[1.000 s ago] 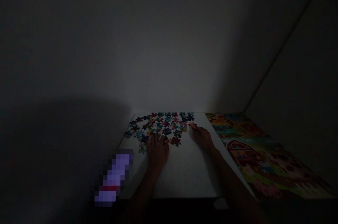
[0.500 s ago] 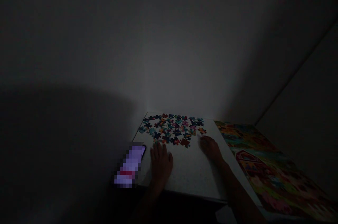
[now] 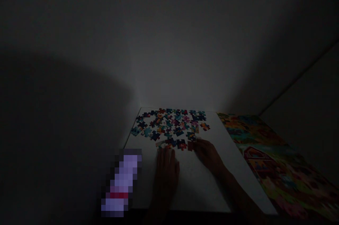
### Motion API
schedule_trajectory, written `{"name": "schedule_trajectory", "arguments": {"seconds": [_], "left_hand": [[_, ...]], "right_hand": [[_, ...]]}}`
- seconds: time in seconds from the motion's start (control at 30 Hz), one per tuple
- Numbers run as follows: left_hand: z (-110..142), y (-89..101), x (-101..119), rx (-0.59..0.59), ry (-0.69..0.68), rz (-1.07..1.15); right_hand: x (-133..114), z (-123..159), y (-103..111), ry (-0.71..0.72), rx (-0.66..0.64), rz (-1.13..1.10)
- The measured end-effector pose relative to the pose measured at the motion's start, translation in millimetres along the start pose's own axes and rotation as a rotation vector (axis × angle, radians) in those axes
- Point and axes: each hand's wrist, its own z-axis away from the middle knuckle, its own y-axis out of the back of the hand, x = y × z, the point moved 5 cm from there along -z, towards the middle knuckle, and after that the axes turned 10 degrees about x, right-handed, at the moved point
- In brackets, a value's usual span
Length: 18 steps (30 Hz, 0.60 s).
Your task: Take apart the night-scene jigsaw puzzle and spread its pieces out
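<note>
Many colourful jigsaw puzzle pieces [image 3: 179, 131] lie spread over the far half of a white tabletop [image 3: 201, 186]. My left hand [image 3: 166, 168] rests flat with fingers stretched out, its fingertips at the lower edge of an orange and pale puzzle piece [image 3: 168, 145]. My right hand [image 3: 209, 154] has its fingers drawn together on the right side of a dark red puzzle piece [image 3: 190, 145]. That piece lies beside a navy and red puzzle piece [image 3: 181, 144]. The light is dim, and the right fingertips are partly hidden.
A phone [image 3: 122, 182], its screen blurred into blocks, lies at the table's left edge. To the right lies a large colourful farm picture [image 3: 275, 168] with a red barn. Plain walls [image 3: 174, 59] rise behind the table and on the left.
My right hand has moved left, from beside the pieces onto the dark red puzzle piece. That piece now sits straighter, closer to its neighbour. My left hand remains flat below the pieces. The view has shifted slightly.
</note>
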Motion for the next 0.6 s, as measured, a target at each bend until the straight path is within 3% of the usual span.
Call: {"name": "schedule_trajectory", "arguments": {"seconds": [0.27,0.4,0.5,0.6], "left_hand": [[0,-4.5,-5,-0.095,0.047,-0.028],[-6,-1.9,-10,-0.131,0.066,-0.098],[-11,4.2,-11,-0.132,0.142,-0.17],[-14,8.5,-12,-0.131,0.23,-0.239]], "right_hand": [[3,2,-3,0.007,0.003,0.034],[0,-5,4,0.034,-0.069,-0.05],[6,-9,12,0.022,-0.098,-0.116],[21,-12,21,-0.045,-0.037,-0.063]]}}
